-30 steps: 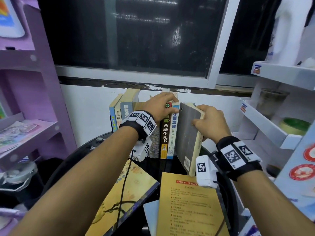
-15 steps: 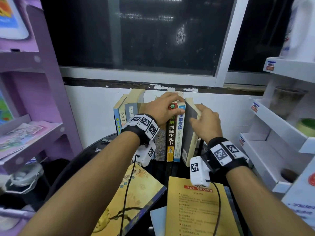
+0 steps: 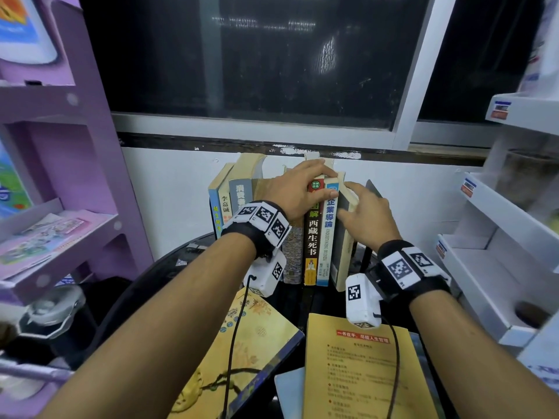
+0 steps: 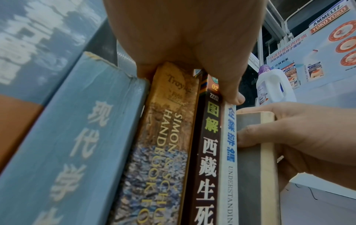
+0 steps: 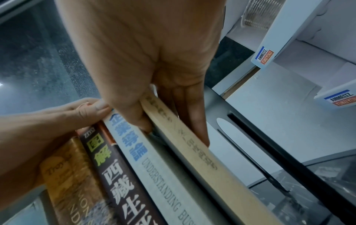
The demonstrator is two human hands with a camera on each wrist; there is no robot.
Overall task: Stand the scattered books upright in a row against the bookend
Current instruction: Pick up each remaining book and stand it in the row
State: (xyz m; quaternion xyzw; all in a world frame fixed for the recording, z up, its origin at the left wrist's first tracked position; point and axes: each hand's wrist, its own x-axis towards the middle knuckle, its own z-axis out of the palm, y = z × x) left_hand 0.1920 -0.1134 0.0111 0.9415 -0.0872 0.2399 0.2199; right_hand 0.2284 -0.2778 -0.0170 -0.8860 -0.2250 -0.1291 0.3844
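Note:
Several books stand upright in a row (image 3: 311, 237) at the back of the table. My left hand (image 3: 320, 182) lies over their tops, fingers curled behind and thumb (image 4: 233, 97) on the white-and-blue spine (image 4: 229, 152). My right hand (image 3: 352, 204) pinches a grey-covered book (image 3: 340, 252) at the row's right end, thumb on its left face and fingers on its right. It stands nearly upright against the white-and-blue book. A black bookend (image 3: 372, 189) rises just right of it. A yellow book (image 3: 363, 373) and a gold patterned book (image 3: 242, 358) lie flat at the front.
The books stand on a round black table (image 3: 169, 267) under a dark window (image 3: 257, 55). A purple shelf unit (image 3: 60, 237) is close on the left, a white shelf unit (image 3: 499, 267) close on the right. A white bottle (image 4: 273, 85) stands on the right shelves.
My right hand has swung the grey book from a lean to nearly upright against the row. The left hand has stayed on the book tops.

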